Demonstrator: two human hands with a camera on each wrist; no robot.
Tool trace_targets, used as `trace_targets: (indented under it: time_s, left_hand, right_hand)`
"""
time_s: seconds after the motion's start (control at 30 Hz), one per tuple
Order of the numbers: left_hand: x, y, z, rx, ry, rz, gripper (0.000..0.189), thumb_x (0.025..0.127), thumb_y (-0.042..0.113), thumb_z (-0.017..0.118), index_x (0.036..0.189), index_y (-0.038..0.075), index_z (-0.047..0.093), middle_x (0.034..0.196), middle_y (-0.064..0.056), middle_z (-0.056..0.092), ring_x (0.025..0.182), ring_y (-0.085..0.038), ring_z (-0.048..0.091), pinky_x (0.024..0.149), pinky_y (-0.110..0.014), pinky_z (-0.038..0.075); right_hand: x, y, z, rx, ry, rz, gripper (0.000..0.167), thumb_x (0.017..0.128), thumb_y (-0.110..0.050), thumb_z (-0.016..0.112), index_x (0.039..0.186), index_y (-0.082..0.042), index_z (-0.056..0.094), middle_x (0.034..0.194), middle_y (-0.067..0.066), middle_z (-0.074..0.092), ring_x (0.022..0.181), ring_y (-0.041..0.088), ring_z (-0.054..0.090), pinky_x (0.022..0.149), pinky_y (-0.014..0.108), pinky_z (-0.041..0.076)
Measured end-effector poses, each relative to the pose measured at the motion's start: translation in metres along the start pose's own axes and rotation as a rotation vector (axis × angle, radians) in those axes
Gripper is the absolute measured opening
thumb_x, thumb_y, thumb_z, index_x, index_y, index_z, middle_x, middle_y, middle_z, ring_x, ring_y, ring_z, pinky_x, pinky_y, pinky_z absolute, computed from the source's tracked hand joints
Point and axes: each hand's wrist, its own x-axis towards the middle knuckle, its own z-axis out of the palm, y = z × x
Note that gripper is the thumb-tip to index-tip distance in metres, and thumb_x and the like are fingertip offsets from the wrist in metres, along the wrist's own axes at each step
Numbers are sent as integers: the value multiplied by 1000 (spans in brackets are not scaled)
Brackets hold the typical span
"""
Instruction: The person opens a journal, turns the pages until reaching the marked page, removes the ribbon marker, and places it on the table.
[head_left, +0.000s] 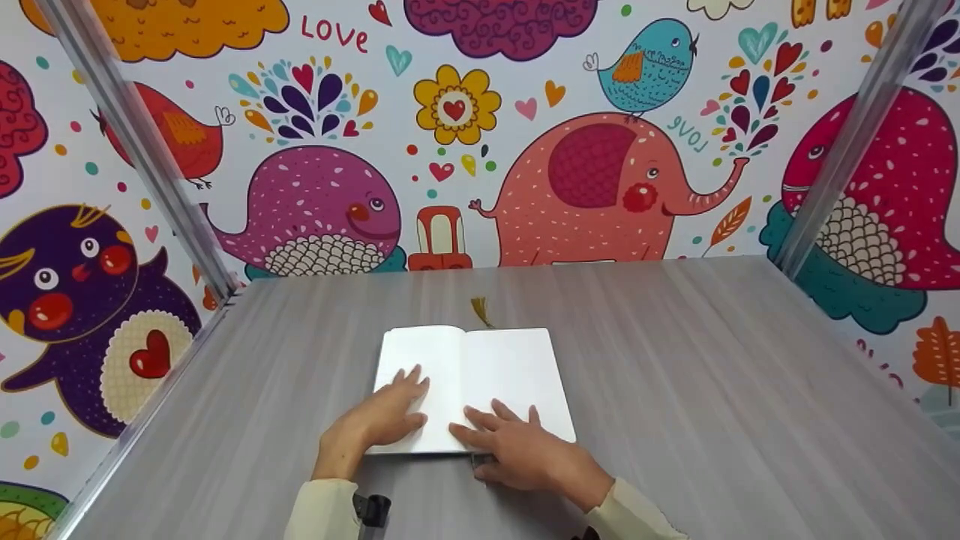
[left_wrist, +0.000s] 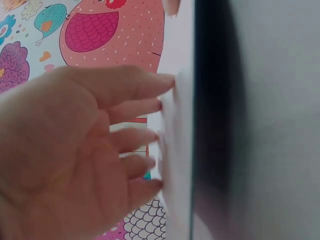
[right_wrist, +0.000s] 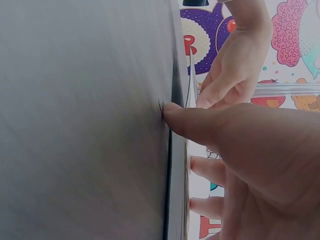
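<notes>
A notebook [head_left: 514, 367] lies spread on the table, with blank white pages facing up. On its left page my left hand [head_left: 390, 412] rests with fingers apart; in the left wrist view, the fingertips of the left hand [left_wrist: 100, 135] touch the paper. My right hand [head_left: 525, 454] lies over the lower edge of the right page, fingers spread on the paper. In the right wrist view, the thumb of the right hand [right_wrist: 250, 150] sits at the notebook's bottom edge, by the tabletop. A small dark bit shows near that thumb; its kind is unclear.
A gold tassel [head_left: 480, 310] extends past the notebook's top edge onto the wood-grain table [head_left: 675, 360]. Metal posts [head_left: 142, 150] stand at the table's far corners, before walls printed with cartoon animals. A black strap piece [head_left: 373, 510] is at the left sleeve.
</notes>
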Motion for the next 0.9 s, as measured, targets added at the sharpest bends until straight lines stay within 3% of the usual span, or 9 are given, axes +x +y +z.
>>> trace_targets:
  time_s: [0.13, 0.33, 0.43, 0.9]
  left_hand:
    - [2, 0, 3, -2, -2, 36, 58, 96, 14, 64, 148, -2, 45, 163, -19, 31, 153, -40, 26, 123, -55, 22]
    - [4, 2, 5, -55, -50, 21, 63, 97, 24, 66, 155, 23, 41, 165, -25, 22, 152, -45, 22, 120, -64, 23]
    - [5, 4, 7, -40, -74, 7, 62, 97, 30, 66, 154, 30, 41, 165, -27, 17, 153, -47, 18, 118, -66, 24]
    - [6, 12, 13, 28, -115, -51, 61, 96, 36, 66, 152, 24, 45, 163, -31, 15, 151, -53, 14, 116, -71, 23]
  right_hand:
    - [0, 0, 0, 0, -2, -4, 65, 95, -33, 68, 153, -39, 40, 165, -1, 33, 153, 40, 26, 110, 78, 23]
    - [0, 0, -2, -5, -2, -9, 64, 95, -33, 69, 152, -39, 41, 165, -1, 33, 153, 40, 27, 109, 78, 24]
    - [0, 1, -3, -22, -2, -18, 64, 95, -33, 68, 152, -40, 41, 165, -2, 33, 153, 39, 28, 109, 77, 26]
    - [-4, 7, -9, -30, -26, -12, 68, 91, -32, 73, 153, -31, 43, 163, -4, 36, 152, 37, 30, 114, 69, 29]
